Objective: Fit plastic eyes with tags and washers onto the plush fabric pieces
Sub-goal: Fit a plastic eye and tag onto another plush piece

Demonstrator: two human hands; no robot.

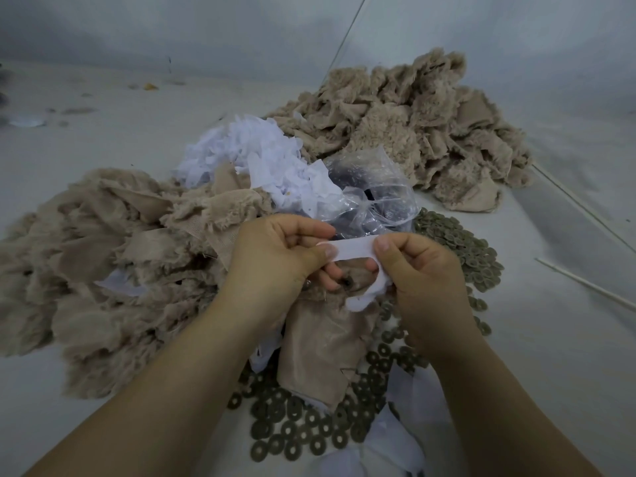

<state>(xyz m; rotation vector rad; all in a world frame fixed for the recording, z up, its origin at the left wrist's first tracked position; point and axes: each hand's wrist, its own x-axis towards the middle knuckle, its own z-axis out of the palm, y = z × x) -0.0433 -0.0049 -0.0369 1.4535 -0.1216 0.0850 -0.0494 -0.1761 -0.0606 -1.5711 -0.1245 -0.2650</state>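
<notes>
Nearest, under both wrists, lie olive-brown ring-shaped washers (292,438) scattered on the counter (550,339). Left hand (275,259) and right hand (409,266) each pinch one end of a white fabric tag strip (351,251), stretched between them. Just below the fingers sits a tan plush fabric piece (320,342) with a dark plastic eye (347,280) poking through. Likely risks: the limp tag may twist or slip off the eye's post, or the plush may sag and let the eye drop back.
</notes>
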